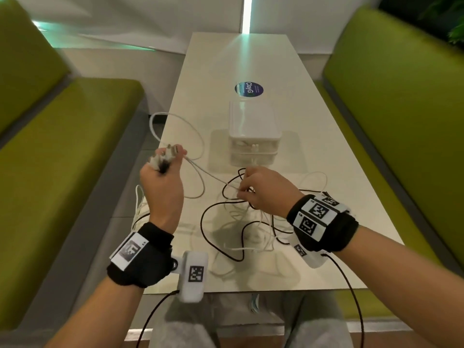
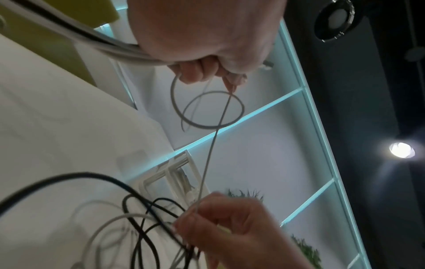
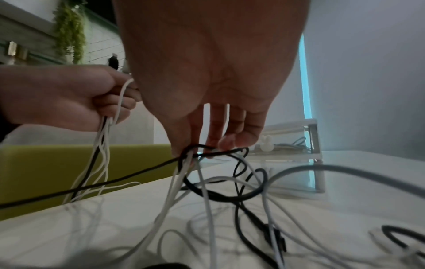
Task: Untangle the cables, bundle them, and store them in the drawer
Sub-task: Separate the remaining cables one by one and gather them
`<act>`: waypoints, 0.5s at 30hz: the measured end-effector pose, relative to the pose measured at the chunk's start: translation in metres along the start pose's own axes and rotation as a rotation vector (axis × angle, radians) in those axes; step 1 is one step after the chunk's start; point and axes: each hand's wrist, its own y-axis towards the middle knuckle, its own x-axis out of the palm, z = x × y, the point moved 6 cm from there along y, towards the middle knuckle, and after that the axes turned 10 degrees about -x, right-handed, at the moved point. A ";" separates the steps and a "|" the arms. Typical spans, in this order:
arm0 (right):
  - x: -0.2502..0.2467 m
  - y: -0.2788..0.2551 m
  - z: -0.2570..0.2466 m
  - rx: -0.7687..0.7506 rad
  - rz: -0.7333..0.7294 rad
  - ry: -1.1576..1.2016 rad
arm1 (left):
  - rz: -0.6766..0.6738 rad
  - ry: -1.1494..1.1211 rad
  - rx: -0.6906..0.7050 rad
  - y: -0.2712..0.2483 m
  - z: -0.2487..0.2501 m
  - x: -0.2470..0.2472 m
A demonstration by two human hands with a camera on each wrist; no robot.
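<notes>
Head view, hands: left hand (image 1: 160, 182) is raised over the table's (image 1: 326, 151) left edge, fist clamped on several cable ends (image 1: 170, 151); right hand (image 1: 263, 189) pinches a white strand at the knot.
Head view, cables: tangle of black and white cables (image 1: 241, 222) lies on the table near the person, with loops hanging over the left edge.
Head view, container: clear drawer unit (image 1: 252, 133) stands beyond the tangle with both drawers closed; something pale shows in the upper one, though what it is cannot be told.

Left wrist view, grip: left hand (image 2: 207, 36) is closed round a sheaf of cables; one thin white cable (image 2: 211, 151) runs taut down to the right hand (image 2: 230, 227).

Right wrist view, knot: right-hand fingertips (image 3: 226, 142) are pressed together on white strands where a black loop (image 3: 220, 191) wraps them.
Right wrist view, container: drawer unit (image 3: 296, 145) appears to hold coiled cable already.

Judgement, step: untangling is in hand; bundling and storing are not yet done.
Judgement, method: slacken the taut strand, open the black loop, then feed the white cable through; hard pulling would likely tighten the knot.
</notes>
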 end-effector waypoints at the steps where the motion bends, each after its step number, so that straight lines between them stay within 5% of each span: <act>1: 0.000 -0.001 0.002 0.004 -0.009 0.008 | 0.027 -0.034 -0.030 0.003 -0.001 -0.005; 9: -0.007 -0.001 0.012 0.155 0.144 0.316 | -0.242 0.199 -0.031 -0.014 -0.008 0.013; 15: -0.026 -0.008 0.017 0.240 0.408 0.772 | -0.103 0.226 -0.035 -0.016 -0.011 0.004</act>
